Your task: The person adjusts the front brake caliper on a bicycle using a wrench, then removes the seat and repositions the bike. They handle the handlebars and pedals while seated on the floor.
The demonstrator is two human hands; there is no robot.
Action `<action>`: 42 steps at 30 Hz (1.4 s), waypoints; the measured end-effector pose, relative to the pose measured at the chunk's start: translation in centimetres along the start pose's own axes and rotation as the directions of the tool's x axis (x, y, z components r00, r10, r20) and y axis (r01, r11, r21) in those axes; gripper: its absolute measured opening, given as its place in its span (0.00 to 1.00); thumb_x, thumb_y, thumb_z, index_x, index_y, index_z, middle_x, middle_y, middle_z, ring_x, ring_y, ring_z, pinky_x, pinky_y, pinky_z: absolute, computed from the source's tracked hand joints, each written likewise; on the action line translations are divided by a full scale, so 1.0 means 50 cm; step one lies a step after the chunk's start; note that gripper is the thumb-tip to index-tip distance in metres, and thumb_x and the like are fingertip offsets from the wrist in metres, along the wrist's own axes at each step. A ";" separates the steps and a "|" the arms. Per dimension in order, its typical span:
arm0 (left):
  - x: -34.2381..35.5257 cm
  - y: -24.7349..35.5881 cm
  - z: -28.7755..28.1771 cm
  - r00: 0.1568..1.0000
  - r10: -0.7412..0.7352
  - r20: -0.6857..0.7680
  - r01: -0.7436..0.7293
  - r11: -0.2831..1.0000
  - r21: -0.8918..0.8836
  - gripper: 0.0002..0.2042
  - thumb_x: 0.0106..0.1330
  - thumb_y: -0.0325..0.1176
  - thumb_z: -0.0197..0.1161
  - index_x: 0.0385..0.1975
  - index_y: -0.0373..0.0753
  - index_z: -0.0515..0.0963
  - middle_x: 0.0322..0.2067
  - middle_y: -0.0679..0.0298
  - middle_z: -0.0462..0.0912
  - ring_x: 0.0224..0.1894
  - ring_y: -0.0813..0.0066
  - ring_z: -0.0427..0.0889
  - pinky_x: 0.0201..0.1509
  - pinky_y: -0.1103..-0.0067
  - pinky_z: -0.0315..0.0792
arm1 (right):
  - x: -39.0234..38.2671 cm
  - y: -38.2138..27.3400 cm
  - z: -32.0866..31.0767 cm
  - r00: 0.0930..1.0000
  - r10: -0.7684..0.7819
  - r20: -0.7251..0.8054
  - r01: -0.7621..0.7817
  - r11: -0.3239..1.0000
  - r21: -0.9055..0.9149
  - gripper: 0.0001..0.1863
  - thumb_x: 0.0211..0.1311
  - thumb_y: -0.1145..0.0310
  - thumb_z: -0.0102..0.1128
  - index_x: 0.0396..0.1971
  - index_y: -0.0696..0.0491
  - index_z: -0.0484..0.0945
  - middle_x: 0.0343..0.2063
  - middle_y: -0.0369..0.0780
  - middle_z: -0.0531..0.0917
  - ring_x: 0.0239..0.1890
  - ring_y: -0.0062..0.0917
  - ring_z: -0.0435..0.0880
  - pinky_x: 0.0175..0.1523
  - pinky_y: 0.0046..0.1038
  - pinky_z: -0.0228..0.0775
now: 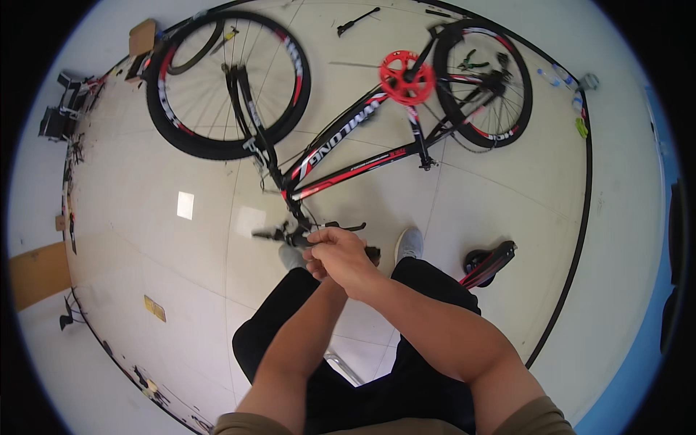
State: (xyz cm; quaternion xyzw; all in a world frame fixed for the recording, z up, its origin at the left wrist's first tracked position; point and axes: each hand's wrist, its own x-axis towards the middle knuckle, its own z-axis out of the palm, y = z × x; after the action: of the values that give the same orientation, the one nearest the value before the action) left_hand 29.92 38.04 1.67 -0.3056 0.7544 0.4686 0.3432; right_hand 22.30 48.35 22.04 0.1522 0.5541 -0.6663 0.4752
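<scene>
One right hand [342,259]: fingers bunched narrow at the handlebar [299,237]; cannot tell what it holds
Left hand [315,269]: mostly hidden beneath the right; cannot tell its hold
Bicycle [341,136]: beyond the hands, handlebar nearest
Brake lever [353,228]: just beyond the right hand
Red chainring [395,85]: well beyond, rightward

Bare right hand [345,259], fingers bent, is lying uppermost at the grip, its back facing up and fingers pointing left. Bare left hand [317,269] is sitting just beneath, mostly hidden; whether its fingers are closing is unclear. Bare left forearm [301,333] is slanting in from below-left of the grip; bare right forearm [431,322] is angling in from below-right, its elbow bending outward.
</scene>
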 end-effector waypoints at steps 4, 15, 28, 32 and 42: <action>0.002 0.016 0.036 1.000 0.014 0.026 -0.017 0.994 0.108 0.12 0.63 0.36 0.61 0.42 0.36 0.78 0.32 0.53 0.83 0.34 0.58 0.84 0.36 0.65 0.78 | 0.015 -0.005 -0.016 0.998 -0.065 -0.025 0.067 0.996 0.062 0.17 0.61 0.77 0.51 0.50 0.60 0.74 0.36 0.43 0.83 0.29 0.22 0.83 0.31 0.24 0.78; 0.052 0.026 0.034 0.999 0.020 0.026 -0.027 0.951 0.309 0.13 0.60 0.36 0.62 0.44 0.40 0.77 0.31 0.51 0.83 0.35 0.54 0.83 0.37 0.62 0.77 | 0.002 -0.037 -0.003 0.998 -0.052 0.045 0.045 0.989 0.144 0.18 0.61 0.75 0.48 0.52 0.61 0.73 0.36 0.42 0.82 0.30 0.21 0.81 0.32 0.22 0.75; 0.120 0.001 0.011 0.994 0.027 0.109 -0.064 0.933 0.354 0.16 0.56 0.34 0.64 0.46 0.45 0.76 0.30 0.50 0.83 0.36 0.49 0.83 0.38 0.60 0.76 | -0.010 -0.036 -0.031 0.994 -0.018 0.110 -0.002 0.984 0.181 0.09 0.64 0.75 0.52 0.42 0.55 0.77 0.35 0.39 0.83 0.31 0.21 0.81 0.37 0.25 0.75; 0.105 -0.014 -0.017 0.990 0.014 0.138 -0.054 0.954 0.294 0.17 0.55 0.34 0.64 0.46 0.47 0.76 0.30 0.49 0.83 0.36 0.47 0.83 0.38 0.59 0.76 | -0.011 -0.041 -0.025 0.993 0.034 0.113 -0.053 0.985 0.162 0.10 0.63 0.75 0.52 0.43 0.56 0.77 0.37 0.38 0.83 0.33 0.21 0.81 0.40 0.26 0.75; 0.029 -0.091 -0.055 0.890 0.346 -0.298 -0.178 0.864 0.471 0.20 0.52 0.33 0.65 0.48 0.50 0.75 0.29 0.48 0.83 0.37 0.43 0.82 0.39 0.57 0.75 | 0.008 -0.026 -0.099 0.977 -0.186 -0.105 0.208 0.942 0.262 0.14 0.63 0.76 0.52 0.48 0.61 0.73 0.38 0.44 0.82 0.32 0.25 0.83 0.39 0.27 0.78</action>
State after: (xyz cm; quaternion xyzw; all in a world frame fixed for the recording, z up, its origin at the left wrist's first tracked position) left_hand 32.01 33.61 -0.87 -0.1980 0.9251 0.2664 0.1845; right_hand 19.44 52.43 20.84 0.1858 0.4885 -0.7736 0.3584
